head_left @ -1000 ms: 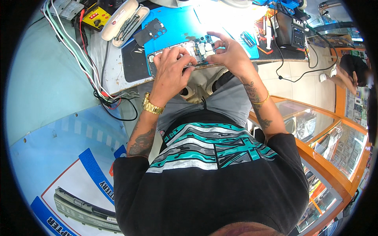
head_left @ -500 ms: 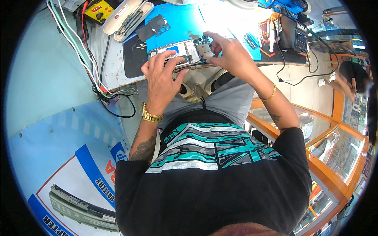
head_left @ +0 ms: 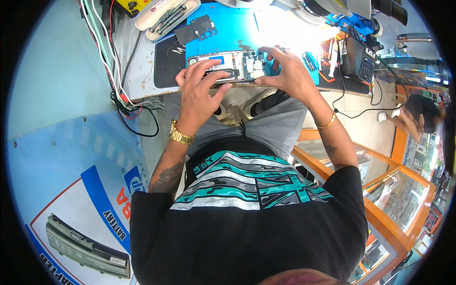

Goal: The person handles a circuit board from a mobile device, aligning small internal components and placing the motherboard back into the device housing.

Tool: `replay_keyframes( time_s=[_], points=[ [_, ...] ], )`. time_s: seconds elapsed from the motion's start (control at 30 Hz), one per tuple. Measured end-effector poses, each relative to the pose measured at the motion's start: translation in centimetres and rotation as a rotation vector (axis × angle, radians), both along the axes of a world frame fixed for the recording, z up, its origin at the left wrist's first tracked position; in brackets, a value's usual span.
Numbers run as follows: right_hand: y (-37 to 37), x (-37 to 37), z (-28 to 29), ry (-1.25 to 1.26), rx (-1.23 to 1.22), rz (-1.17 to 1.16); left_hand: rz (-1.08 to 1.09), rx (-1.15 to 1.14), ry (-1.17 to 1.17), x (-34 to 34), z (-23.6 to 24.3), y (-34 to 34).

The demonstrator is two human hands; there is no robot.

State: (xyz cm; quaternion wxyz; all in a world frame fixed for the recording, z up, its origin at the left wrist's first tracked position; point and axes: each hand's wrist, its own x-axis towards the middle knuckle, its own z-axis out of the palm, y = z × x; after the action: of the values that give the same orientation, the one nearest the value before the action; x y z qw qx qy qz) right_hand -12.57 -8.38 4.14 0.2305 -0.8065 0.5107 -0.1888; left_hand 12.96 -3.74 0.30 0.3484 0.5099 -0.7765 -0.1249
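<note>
An opened smartphone [head_left: 228, 61] lies lengthwise along the bench's near edge, its back cover off and its inside showing. A dark circuit board [head_left: 253, 64] with metal shields and camera modules sits flat at its right end. The curved fingers of my left hand [head_left: 199, 90] rest spread over the phone's left part, thumb apart by the near edge. My right hand [head_left: 290, 73] spans the board end, thumb at the near edge and a fingertip at the far edge. Behind the phone, a dark perforated inner cover [head_left: 202, 29] lies on the blue mat [head_left: 228, 28].
An open case of screwdrivers [head_left: 166, 19] stands back left, beside cables [head_left: 102, 52]. A microscope [head_left: 351, 5] looms at the back right, near a black boxy device [head_left: 358, 59]. Beyond the bench are glass display cases [head_left: 394, 199] and another person [head_left: 420, 114].
The circuit board has gone from slightly tilted in my right hand to flat in the phone's right end. My right fingers have spread a little. The whole view has shifted slightly.
</note>
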Motion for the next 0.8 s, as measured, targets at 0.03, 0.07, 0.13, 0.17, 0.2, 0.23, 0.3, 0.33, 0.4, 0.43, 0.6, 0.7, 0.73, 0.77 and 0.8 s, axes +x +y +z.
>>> replay_keyframes(
  time_s=[0.03, 0.07, 0.13, 0.17, 0.2, 0.23, 0.3, 0.33, 0.4, 0.43, 0.6, 0.7, 0.73, 0.77, 0.8],
  points=[
    [0.0, 0.2, 0.3, 0.015, 0.044, -0.013, -0.003, -0.001, 0.001, 0.0, 0.0, 0.0],
    [-0.1, 0.3, 0.4, 0.030, 0.088, -0.026, -0.007, -0.002, 0.002, 0.1, 0.0, 0.0],
    [-0.1, 0.4, 0.4, 0.027, 0.081, -0.025, -0.005, 0.002, 0.008, 0.1, 0.0, 0.0],
    [-0.1, 0.4, 0.4, 0.020, 0.073, -0.029, -0.008, 0.005, 0.009, 0.1, 0.0, 0.0],
    [-0.1, 0.4, 0.2, 0.022, 0.073, -0.026, -0.005, 0.005, 0.010, 0.1, 0.0, 0.0],
    [-0.1, 0.3, 0.0, -0.002, 0.046, -0.032, -0.008, 0.005, 0.009, 0.1, 0.1, 0.1],
    [-0.1, 0.4, 0.0, -0.024, 0.020, -0.036, -0.009, 0.005, 0.008, 0.1, 0.1, 0.1],
    [0.0, 0.5, 0.1, -0.027, 0.032, -0.055, -0.011, 0.009, 0.013, 0.1, 0.1, 0.1],
    [0.2, 0.7, 0.3, -0.030, 0.046, -0.073, -0.011, 0.014, 0.019, 0.1, 0.0, 0.1],
    [0.2, 0.7, 0.4, -0.032, 0.045, -0.074, -0.010, 0.009, 0.015, 0.1, 0.0, 0.1],
    [0.2, 0.8, 0.4, -0.031, 0.079, -0.051, -0.008, -0.004, 0.010, 0.0, -0.1, 0.1],
    [0.3, 1.0, 0.5, -0.013, 0.092, -0.058, -0.008, -0.002, 0.019, 0.1, 0.0, 0.1],
    [0.4, 1.2, 0.5, -0.011, 0.095, -0.067, -0.010, -0.005, 0.020, 0.1, -0.1, 0.1],
    [0.4, 1.2, 0.5, -0.010, 0.098, -0.077, -0.013, -0.008, 0.022, 0.1, -0.1, 0.1],
    [0.4, 1.2, 0.6, -0.009, 0.098, -0.076, -0.012, -0.008, 0.022, 0.1, 0.0, 0.0]
  ],
)
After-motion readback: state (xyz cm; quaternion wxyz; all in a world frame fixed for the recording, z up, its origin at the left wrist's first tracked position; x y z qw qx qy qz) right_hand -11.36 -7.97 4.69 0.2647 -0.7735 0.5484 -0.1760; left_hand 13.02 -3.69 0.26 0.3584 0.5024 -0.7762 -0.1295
